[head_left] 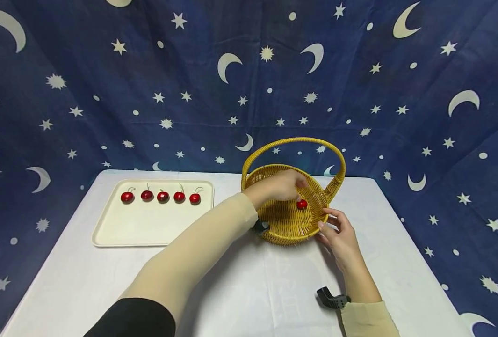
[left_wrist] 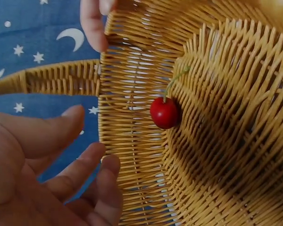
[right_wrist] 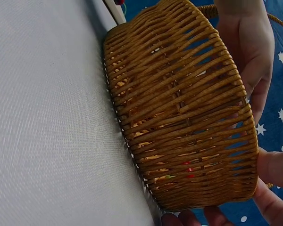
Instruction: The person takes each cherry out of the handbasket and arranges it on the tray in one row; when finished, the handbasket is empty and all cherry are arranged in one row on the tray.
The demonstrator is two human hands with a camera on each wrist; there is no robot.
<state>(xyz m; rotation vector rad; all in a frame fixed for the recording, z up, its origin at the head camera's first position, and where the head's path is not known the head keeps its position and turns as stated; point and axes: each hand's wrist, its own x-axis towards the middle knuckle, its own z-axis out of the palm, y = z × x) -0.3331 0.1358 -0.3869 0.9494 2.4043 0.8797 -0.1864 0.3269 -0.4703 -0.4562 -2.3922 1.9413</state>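
Observation:
A yellow wicker basket (head_left: 285, 239) with a tall arched handle stands on the table. Inside it lies one red cherry (head_left: 302, 204), its green stem plain in the left wrist view, against the woven wall. My left hand (head_left: 283, 185) reaches over the basket just above this cherry, holding nothing; its thumb and fingers are apart and loosely bent in the left wrist view. On the basket's right side, my right hand (head_left: 342, 239) grips the rim, thumb at the edge and fingers outside. The right wrist view shows the basket's outer wall (right_wrist: 188, 108) close up.
A cream tray (head_left: 143, 229) sits on the left of the white-covered table (head_left: 240, 290), with a row of several cherries (head_left: 162, 196) along its far part. A dark blue curtain (head_left: 215, 112) with moons and stars hangs behind and beside the table.

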